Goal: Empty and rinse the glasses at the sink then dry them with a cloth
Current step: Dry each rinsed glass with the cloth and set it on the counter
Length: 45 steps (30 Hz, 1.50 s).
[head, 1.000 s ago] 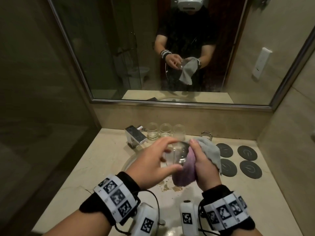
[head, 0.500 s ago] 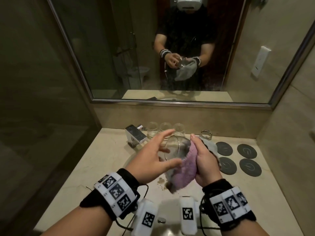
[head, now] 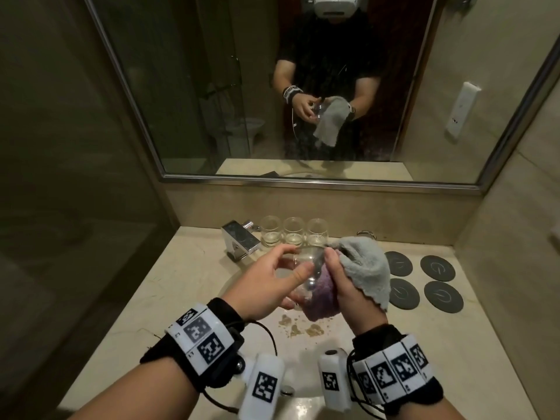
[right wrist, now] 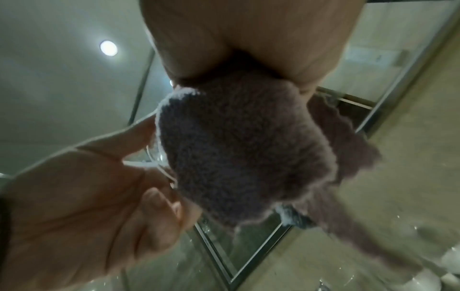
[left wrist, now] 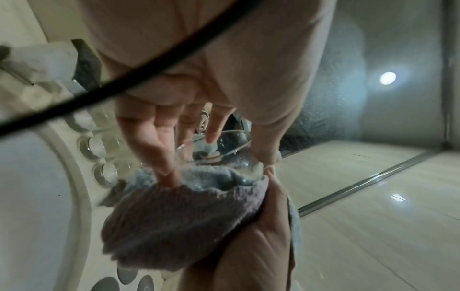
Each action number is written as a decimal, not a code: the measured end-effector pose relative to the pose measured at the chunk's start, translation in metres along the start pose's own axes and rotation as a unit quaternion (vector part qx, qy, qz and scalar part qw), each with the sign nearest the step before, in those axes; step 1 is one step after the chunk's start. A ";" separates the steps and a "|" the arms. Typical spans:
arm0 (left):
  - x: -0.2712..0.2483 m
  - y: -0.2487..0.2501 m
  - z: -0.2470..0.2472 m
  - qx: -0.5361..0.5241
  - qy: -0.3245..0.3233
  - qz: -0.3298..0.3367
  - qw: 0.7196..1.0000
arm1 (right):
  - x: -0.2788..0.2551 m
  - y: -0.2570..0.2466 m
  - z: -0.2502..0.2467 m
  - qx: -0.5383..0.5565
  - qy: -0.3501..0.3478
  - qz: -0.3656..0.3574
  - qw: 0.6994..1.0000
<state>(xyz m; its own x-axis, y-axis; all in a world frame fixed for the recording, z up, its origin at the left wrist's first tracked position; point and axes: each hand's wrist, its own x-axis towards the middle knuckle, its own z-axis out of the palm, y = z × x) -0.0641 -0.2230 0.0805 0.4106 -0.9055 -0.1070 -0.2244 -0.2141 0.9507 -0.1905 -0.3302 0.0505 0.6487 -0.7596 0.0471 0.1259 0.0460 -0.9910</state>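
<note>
While the left hand grips the glass above the sink, the right hand clutches the cloth against it at 3 o'clock.

Clear glossy glass — fluffy cloth — polished stone counter.

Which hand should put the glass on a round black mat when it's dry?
Probably the left hand: it already grips the clear drinking glass. The right hand is wrapped in the grey-and-purple cloth, though it is nearer the mats.
</note>
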 end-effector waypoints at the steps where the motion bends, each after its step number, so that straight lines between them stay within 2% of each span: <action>1: -0.002 0.000 0.000 0.029 0.007 0.029 0.999 | 0.002 0.003 -0.001 -0.015 -0.001 -0.004 1.000; 2: -0.003 0.000 0.000 0.092 0.013 0.078 0.993 | 0.004 0.001 0.000 -0.009 -0.004 0.012 1.000; 4: -0.004 -0.004 0.000 0.221 0.017 0.174 0.960 | 0.008 -0.005 -0.001 0.090 -0.044 0.118 0.988; 5: -0.004 -0.005 -0.001 0.232 0.017 0.195 0.953 | 0.010 -0.005 -0.003 0.121 -0.050 0.151 0.980; 7: -0.004 -0.003 -0.001 0.164 0.014 0.149 0.975 | 0.009 -0.006 -0.003 0.101 -0.053 0.138 0.984; 9: -0.002 -0.002 -0.002 0.045 0.001 0.070 0.997 | 0.005 0.001 -0.001 0.000 -0.014 0.056 0.998; 10: -0.001 -0.002 -0.002 0.020 0.003 0.060 0.998 | 0.004 0.007 -0.002 -0.062 0.020 0.007 0.998; 12: -0.004 0.000 -0.002 0.051 0.013 0.094 0.994 | 0.005 0.006 -0.001 -0.082 0.033 -0.014 0.996; 14: -0.006 -0.001 -0.003 0.179 0.017 0.183 0.966 | 0.007 -0.002 0.000 0.012 -0.011 0.091 0.996; 15: -0.005 -0.003 -0.005 0.215 0.016 0.217 0.952 | 0.008 -0.006 0.000 0.052 -0.027 0.139 0.989; 16: -0.005 -0.005 -0.007 0.212 0.012 0.220 0.952 | 0.010 -0.006 -0.001 0.069 -0.040 0.156 0.985; 18: -0.004 -0.004 -0.009 0.124 0.013 0.147 0.981 | 0.008 -0.005 0.004 0.028 -0.035 0.125 0.991; 20: -0.002 -0.007 -0.012 0.045 0.020 0.070 0.996 | 0.006 0.002 0.010 -0.048 0.029 0.032 0.998; 22: -0.002 -0.008 -0.018 0.082 0.025 0.080 0.993 | 0.002 0.001 0.016 -0.073 0.063 -0.010 0.995; 23: -0.004 -0.007 -0.021 0.127 0.021 0.110 0.986 | 0.002 -0.004 0.019 -0.067 0.049 0.018 0.996; 24: -0.005 -0.008 -0.025 0.173 0.013 0.149 0.973 | 0.004 -0.006 0.021 -0.035 0.023 0.078 0.996; 26: -0.005 -0.012 -0.032 0.246 -0.003 0.222 0.944 | 0.007 -0.013 0.025 0.072 -0.013 0.181 0.981; 28: -0.007 -0.013 -0.035 0.233 -0.003 0.230 0.945 | 0.009 -0.018 0.028 0.108 -0.025 0.194 0.975; 30: -0.006 -0.014 -0.034 0.139 0.022 0.183 0.973 | 0.008 -0.016 0.029 0.107 -0.029 0.173 0.979; 32: -0.004 -0.012 -0.030 -0.005 0.034 0.092 0.995 | 0.004 -0.017 0.033 0.088 -0.001 0.121 0.989; 33: -0.002 -0.010 -0.028 -0.101 0.022 0.045 0.994 | 0.002 -0.020 0.035 0.061 0.017 0.087 0.994; 34: 0.000 -0.009 -0.026 -0.197 0.004 -0.007 0.980 | -0.001 -0.020 0.036 0.025 0.035 0.058 0.997; 36: 0.003 -0.005 -0.027 -0.327 -0.041 -0.112 0.938 | -0.008 -0.022 0.035 -0.056 0.043 0.011 0.997; 37: 0.003 -0.002 -0.028 -0.341 -0.065 -0.150 0.926 | -0.012 -0.019 0.031 -0.113 0.038 -0.004 0.993; 39: 0.004 0.000 -0.033 -0.337 -0.106 -0.188 0.916 | -0.016 -0.015 0.021 -0.278 0.025 0.003 0.960; 42: 0.005 -0.005 -0.038 -0.319 -0.130 -0.181 0.921 | -0.020 -0.043 0.020 -0.416 -0.072 0.104 0.901; 43: 0.005 -0.007 -0.040 -0.307 -0.134 -0.168 0.927 | -0.021 -0.055 0.022 -0.407 -0.112 0.130 0.897; 45: 0.007 -0.011 -0.043 -0.253 -0.126 -0.129 0.950 | -0.020 -0.070 0.022 -0.306 -0.158 0.169 0.923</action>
<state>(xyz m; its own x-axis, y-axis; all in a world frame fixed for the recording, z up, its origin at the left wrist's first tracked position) -0.0213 -0.2112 0.0819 0.1556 -0.9193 -0.3614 0.3357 -0.2949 0.8946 -0.1961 -0.3040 0.1215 0.7725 -0.5367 -0.3394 -0.5092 -0.2040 -0.8361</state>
